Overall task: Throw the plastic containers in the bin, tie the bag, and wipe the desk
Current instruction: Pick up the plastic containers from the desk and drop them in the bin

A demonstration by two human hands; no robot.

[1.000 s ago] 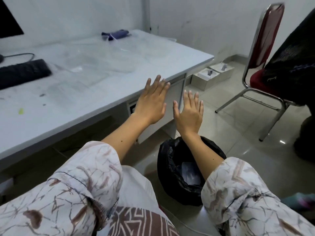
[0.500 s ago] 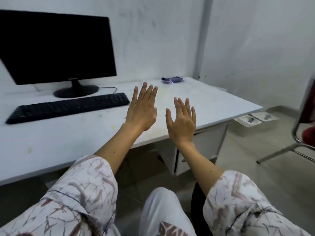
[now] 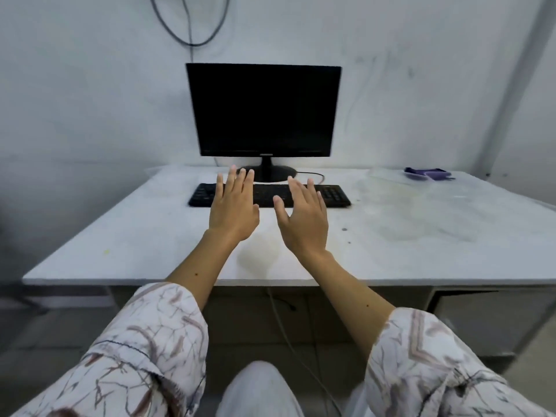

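Observation:
My left hand (image 3: 233, 206) and my right hand (image 3: 304, 216) are held out side by side above the white desk (image 3: 150, 236), fingers straight and spread, holding nothing. Both hover in front of the black keyboard (image 3: 334, 195). A purple cloth (image 3: 427, 173) lies at the desk's far right corner, with a clear plastic piece (image 3: 388, 173) beside it. The desk top shows smears and a yellowish stain (image 3: 261, 251) near its front edge. The bin and its black bag are out of view.
A black monitor (image 3: 264, 111) stands at the back of the desk against the wall. Cables (image 3: 288, 341) hang under the desk. A drawer unit (image 3: 487, 320) sits under the desk's right side. My knee (image 3: 258, 389) is at the bottom.
The view has swung left from the bin and chair to face the desk and monitor squarely. Both hands stay raised, open and empty throughout.

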